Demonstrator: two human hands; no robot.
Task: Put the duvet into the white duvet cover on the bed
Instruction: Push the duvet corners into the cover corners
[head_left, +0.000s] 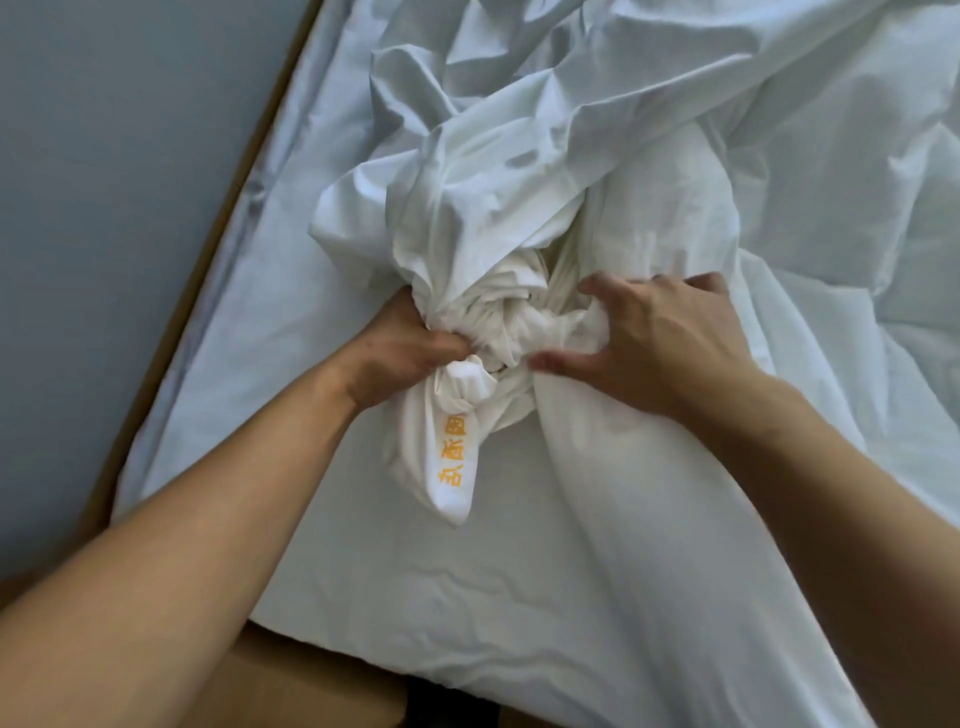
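A white duvet cover (498, 171) lies bunched in the middle of the bed, gathered into a tight knot-like wad. My left hand (400, 358) grips that wad from the left, fingers curled into the cloth. A corner tab with orange embroidered characters (457, 457) hangs below this hand. My right hand (660, 343) sits on the right side of the wad, thumb and fingers spread and curled into the folds. More white bedding (675, 519), smooth and thicker, runs from under my right hand toward the near edge. I cannot tell duvet from cover there.
The bed has a white sheet (291, 322) and a wooden frame edge (228, 208) along the left. A grey floor (104, 156) lies beyond it. Crumpled white fabric (831, 156) fills the upper right. A brown wooden corner (291, 686) shows at the bottom.
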